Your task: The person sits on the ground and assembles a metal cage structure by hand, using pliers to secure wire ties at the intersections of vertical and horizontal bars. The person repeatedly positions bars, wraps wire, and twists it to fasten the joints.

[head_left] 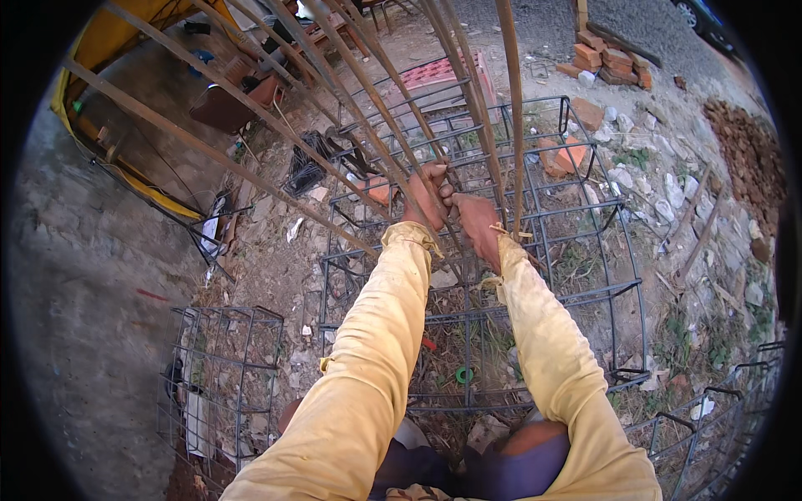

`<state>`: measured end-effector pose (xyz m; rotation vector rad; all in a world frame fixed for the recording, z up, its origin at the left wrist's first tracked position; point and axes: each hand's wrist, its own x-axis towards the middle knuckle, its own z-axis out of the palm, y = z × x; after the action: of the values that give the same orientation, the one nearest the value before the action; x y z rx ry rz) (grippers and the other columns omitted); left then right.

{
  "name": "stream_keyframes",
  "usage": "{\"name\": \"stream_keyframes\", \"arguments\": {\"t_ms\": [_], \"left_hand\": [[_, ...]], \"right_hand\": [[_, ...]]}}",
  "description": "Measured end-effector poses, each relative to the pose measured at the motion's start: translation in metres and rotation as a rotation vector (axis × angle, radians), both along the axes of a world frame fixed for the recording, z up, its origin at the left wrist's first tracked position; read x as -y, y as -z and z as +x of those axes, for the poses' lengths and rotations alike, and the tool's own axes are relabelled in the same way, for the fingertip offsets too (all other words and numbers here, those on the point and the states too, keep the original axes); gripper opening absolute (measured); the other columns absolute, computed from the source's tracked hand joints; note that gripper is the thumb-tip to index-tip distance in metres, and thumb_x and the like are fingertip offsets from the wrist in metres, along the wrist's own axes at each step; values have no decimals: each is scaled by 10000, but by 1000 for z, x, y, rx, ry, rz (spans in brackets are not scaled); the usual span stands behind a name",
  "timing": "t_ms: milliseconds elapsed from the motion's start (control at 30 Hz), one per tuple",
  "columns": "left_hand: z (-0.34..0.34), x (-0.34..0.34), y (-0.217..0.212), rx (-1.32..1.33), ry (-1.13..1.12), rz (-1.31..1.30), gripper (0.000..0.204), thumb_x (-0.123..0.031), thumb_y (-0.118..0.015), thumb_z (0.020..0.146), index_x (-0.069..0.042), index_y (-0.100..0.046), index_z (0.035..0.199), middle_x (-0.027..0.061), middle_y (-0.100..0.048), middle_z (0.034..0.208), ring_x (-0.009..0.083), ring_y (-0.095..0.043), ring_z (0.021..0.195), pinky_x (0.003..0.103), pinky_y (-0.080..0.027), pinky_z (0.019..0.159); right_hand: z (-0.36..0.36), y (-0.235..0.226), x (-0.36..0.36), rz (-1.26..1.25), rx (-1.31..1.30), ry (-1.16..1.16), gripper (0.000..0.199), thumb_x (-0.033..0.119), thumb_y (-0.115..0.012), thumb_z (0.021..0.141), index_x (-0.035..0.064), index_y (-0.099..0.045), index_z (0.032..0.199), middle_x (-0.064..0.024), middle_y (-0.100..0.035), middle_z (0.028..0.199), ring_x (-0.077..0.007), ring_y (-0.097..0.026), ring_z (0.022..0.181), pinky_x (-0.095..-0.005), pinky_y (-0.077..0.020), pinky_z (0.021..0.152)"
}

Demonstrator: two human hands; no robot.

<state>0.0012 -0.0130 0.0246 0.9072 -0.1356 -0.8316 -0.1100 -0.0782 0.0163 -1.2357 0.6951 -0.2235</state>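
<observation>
Both of my arms reach forward over a cage of dark steel rebar (pixel 543 288). Close beside the upright rods, my left hand (pixel 424 199) is closed with its fingers curled. My right hand (pixel 478 224) is closed too, its fingertips meeting those of the left at a crossing of the bars. Whatever is pinched between them is too small or hidden to make out. Several long rusty rods (pixel 511 92) rise from the cage around my hands and lean outward, some passing right by my wrists.
Left, a smaller rebar cage (pixel 238 363) stands by a grey concrete surface (pixel 92 326). Another cage (pixel 710 417) lies at lower right. Bricks (pixel 614 63) are stacked far right, near a soil heap (pixel 743 146). A yellow tarp (pixel 79 83) hangs at upper left; rubble covers the ground.
</observation>
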Motion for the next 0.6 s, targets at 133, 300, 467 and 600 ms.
{"name": "stream_keyframes", "arguments": {"t_ms": [133,300,467,600], "left_hand": [[7,-3,-1,12,14,2,201,-124,-645,798,-126,-576,987,11,-552,800,188,-494,618,364,-438,544],[4,2,0,-5,4,33,219,-143,-660,798,-146,-563,994,-6,-546,791,199,-496,667,373,-425,562],[7,-2,9,-18,-16,67,239,-185,-667,819,-151,-588,1042,-42,-572,840,185,-508,697,371,-424,579],[0,-5,6,53,-32,73,254,-233,-676,857,-153,-581,1079,-31,-606,955,178,-534,730,369,-437,591]], "right_hand": [[-21,-12,-1,165,8,-238,324,329,-542,958,111,-557,720,52,-395,571,-94,-326,435,-297,-202,380],[-39,-13,-11,-320,170,-92,291,244,-541,937,-15,-658,1001,-67,-586,704,-165,-552,621,-321,-428,580],[-60,-6,-33,-455,356,76,370,161,-528,945,-27,-617,1251,-105,-673,871,-172,-606,721,-322,-490,705],[-68,-4,-27,-456,431,51,412,157,-539,957,-4,-577,1335,-74,-648,891,-147,-578,718,-315,-509,701]]}}
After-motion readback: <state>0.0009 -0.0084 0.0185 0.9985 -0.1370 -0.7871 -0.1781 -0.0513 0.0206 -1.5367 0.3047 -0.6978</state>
